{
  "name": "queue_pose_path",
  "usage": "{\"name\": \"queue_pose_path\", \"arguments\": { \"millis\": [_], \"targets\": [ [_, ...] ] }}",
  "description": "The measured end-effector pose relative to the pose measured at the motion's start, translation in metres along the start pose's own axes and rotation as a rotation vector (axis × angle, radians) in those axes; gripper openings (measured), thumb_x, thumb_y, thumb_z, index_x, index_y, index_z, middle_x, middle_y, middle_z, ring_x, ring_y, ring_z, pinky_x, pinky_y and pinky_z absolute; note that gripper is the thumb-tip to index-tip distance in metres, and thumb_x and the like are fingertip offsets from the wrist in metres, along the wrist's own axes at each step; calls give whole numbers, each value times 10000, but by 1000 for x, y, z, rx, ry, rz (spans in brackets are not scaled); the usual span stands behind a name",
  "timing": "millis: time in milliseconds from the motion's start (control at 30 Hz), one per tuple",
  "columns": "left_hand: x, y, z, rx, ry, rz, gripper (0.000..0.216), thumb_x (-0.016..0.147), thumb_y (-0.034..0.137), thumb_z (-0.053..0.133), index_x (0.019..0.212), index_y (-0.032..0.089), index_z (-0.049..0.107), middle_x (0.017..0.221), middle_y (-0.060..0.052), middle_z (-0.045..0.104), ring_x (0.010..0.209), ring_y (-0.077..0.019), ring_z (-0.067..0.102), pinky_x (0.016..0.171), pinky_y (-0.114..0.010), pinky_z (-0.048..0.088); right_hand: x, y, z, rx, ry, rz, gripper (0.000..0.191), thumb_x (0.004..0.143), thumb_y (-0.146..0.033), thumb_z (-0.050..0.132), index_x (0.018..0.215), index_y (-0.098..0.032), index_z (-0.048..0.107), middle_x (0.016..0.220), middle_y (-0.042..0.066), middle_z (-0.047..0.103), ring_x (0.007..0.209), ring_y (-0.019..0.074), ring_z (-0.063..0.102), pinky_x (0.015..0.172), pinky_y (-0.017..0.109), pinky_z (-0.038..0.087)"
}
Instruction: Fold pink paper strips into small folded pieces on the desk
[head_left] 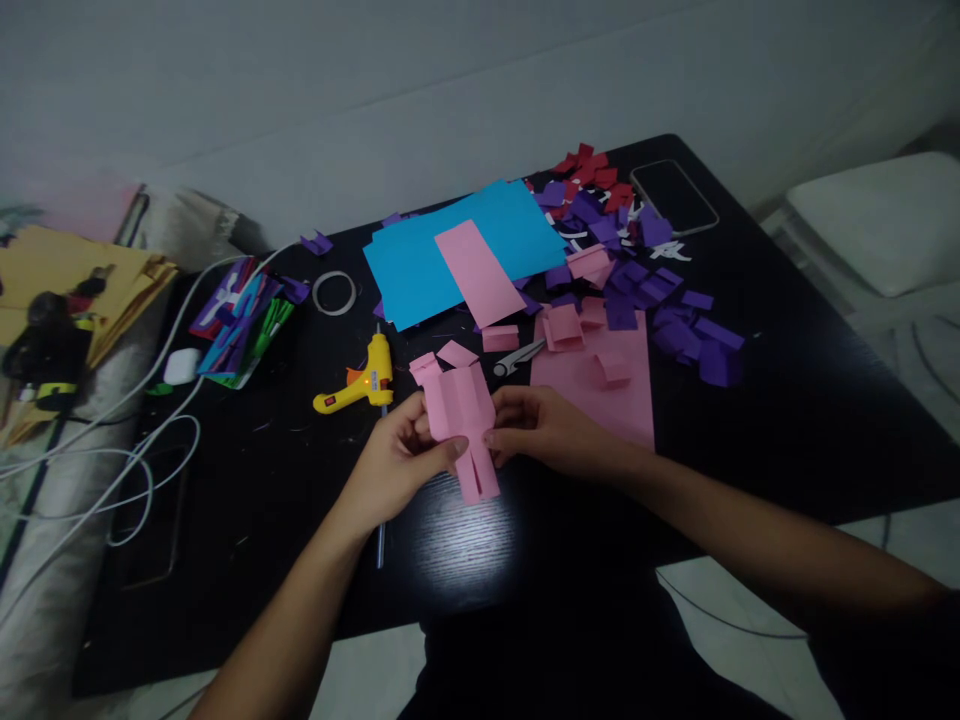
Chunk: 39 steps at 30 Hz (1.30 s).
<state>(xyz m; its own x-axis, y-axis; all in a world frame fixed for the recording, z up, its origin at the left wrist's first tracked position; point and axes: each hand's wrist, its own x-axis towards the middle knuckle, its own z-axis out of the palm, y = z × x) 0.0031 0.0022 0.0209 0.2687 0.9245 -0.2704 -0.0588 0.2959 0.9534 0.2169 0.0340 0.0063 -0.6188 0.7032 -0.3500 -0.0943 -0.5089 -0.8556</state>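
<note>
A folded piece of pink paper [466, 405], wide at the top with a narrow slit strip at the bottom, is held up over the front of the black table. My left hand [401, 445] grips its left side, thumb lying across the front. On the right edge, my right hand [529, 425] pinches the paper between thumb and fingers. Just beyond it lie small pink paper scraps [457, 354] and scissors [519, 358], their handles partly hidden. A yellow glue gun [367, 380] with a glue stick in it rests left of the paper, a small orange light showing.
Blue sheets [412, 270] with a pink strip [480, 272] on top lie at the back. Purple pieces [637, 285] and red pieces [592, 170] are heaped right, near a phone [675, 195]. A tape ring [334, 293], white cables [161, 430] and a pink sheet [634, 410] also lie on the table [585, 540].
</note>
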Motion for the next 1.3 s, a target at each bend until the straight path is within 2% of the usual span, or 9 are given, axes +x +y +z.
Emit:
{"name": "queue_pose_path", "arguments": {
  "millis": [200, 333, 467, 767, 933, 1033, 1200, 1300],
  "targets": [
    [0, 0, 0, -1, -24, 14, 326, 814, 230, 837, 1094, 164, 683, 805, -22, 765, 677, -166, 729, 643, -265, 606, 1, 4, -1, 41, -22, -14, 262, 766, -237, 849, 962, -167, 690, 934, 40, 763, 850, 174, 742, 767, 306, 620],
    [-1, -1, 0, -3, -59, -39, 426, 789, 222, 860, 1164, 178, 663, 880, -36, 777, 711, -171, 734, 627, -257, 602, 2, 5, -1, 32, 42, -59, 256, 744, -240, 860, 926, -170, 693, 892, 29, 749, 827, 172, 731, 756, 312, 627],
    [0, -2, 0, 0, -56, -48, 441, 785, 221, 868, 1167, 180, 652, 830, -18, 762, 658, -151, 712, 583, -236, 591, 3, 7, -1, 34, 70, -75, 266, 725, -253, 875, 882, -171, 677, 844, 17, 733, 792, 166, 720, 754, 323, 631],
    [1, -3, -1, 5, -59, -41, 327, 830, 293, 849, 1038, 166, 631, 689, 3, 746, 578, -137, 707, 600, -236, 607, 2, 5, 1, 5, 155, -112, 331, 703, -285, 903, 892, -190, 648, 870, 18, 733, 795, 175, 723, 750, 335, 637],
    [-1, -1, 0, 86, -82, -116, 285, 883, 374, 793, 957, 153, 629, 643, 3, 738, 567, -152, 732, 602, -251, 621, 2, 5, 0, 2, 233, -160, 350, 709, -318, 896, 914, -184, 645, 887, 17, 725, 783, 167, 711, 736, 323, 614],
    [-1, -3, 1, 114, -68, -145, 301, 888, 407, 780, 851, 150, 626, 642, -15, 746, 564, -162, 742, 586, -252, 621, 2, 4, 1, -32, 239, -169, 331, 734, -325, 878, 911, -184, 637, 878, 18, 723, 779, 171, 706, 719, 321, 603],
    [0, -5, 2, 113, -46, -144, 336, 904, 447, 753, 803, 153, 626, 630, -21, 743, 539, -164, 739, 552, -244, 609, 1, 4, 2, -81, 241, -200, 285, 758, -304, 851, 903, -192, 633, 855, 17, 708, 760, 169, 694, 666, 304, 584],
    [0, -6, 4, 128, -47, -123, 348, 934, 459, 712, 792, 154, 624, 614, -30, 739, 536, -164, 736, 550, -239, 601, 1, 5, 2, -65, 235, -203, 297, 746, -302, 858, 905, -193, 632, 863, 15, 707, 786, 175, 696, 690, 313, 592]
  ]
}}
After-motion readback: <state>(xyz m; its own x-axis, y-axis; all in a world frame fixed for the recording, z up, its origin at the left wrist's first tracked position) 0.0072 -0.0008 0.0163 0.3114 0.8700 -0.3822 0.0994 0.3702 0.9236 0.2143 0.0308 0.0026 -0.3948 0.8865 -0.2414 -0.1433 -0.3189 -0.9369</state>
